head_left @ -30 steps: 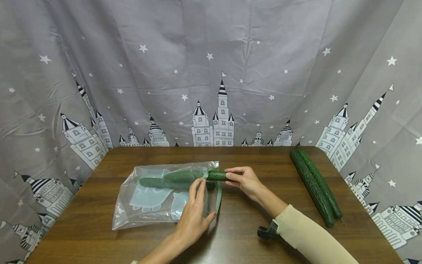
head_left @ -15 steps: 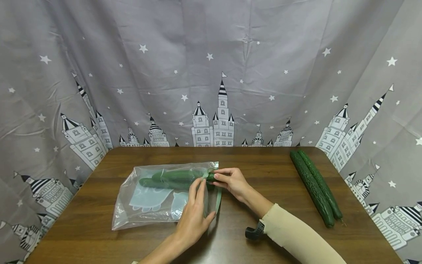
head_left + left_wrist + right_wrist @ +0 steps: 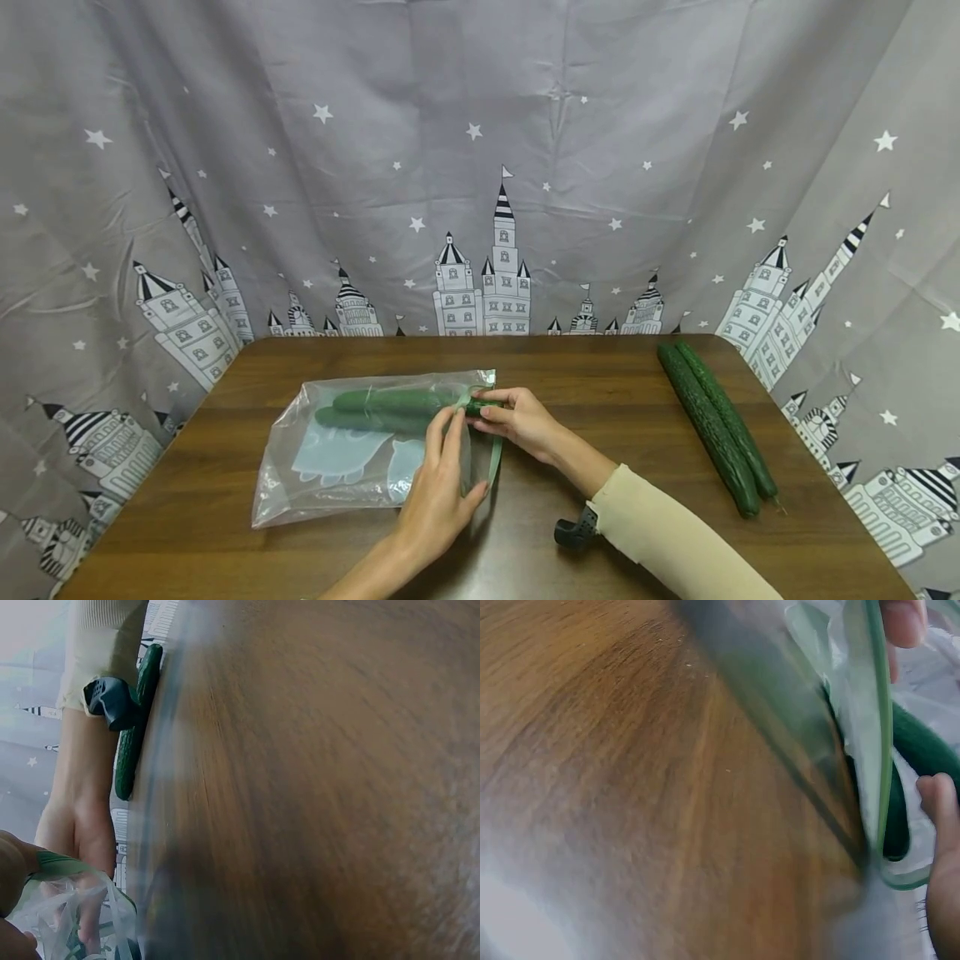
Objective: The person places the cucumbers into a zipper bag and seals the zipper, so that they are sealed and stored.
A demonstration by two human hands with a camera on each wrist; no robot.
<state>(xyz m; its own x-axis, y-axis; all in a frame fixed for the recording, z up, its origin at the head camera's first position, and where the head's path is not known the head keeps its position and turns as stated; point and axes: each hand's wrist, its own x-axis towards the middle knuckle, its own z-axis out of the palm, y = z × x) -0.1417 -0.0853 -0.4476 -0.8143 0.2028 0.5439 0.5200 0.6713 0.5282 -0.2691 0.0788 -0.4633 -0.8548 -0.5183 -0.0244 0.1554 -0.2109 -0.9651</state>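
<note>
A clear zip bag [image 3: 281, 492] with a green-edged mouth and pale blue prints lies flat on the table. Two long cucumbers show through its plastic, an upper one [image 3: 390, 401] and a lower one [image 3: 326, 416] partly behind it. With its fingers, my left hand [image 3: 438, 496] holds the edge of the bag's mouth. My right hand [image 3: 523, 423] grips the near end of the upper cucumber right at the mouth. In the right wrist view, a right-hand finger touches a cucumber [image 3: 922, 742] beside the green rim [image 3: 885, 735]. Fingertips inside the mouth are partly hidden.
Two more cucumbers, one [image 3: 705, 425] against the other [image 3: 738, 425], lie side by side at the table's right. A black device [image 3: 576, 530] is on the right wrist. A grey curtain [image 3: 600, 50] with castles hangs behind the wooden table [image 3: 187, 550].
My right hand has moved left, sliding the upper cucumber deeper into the bag; its exposed end has shortened. My left hand has stayed at the bag's mouth.
</note>
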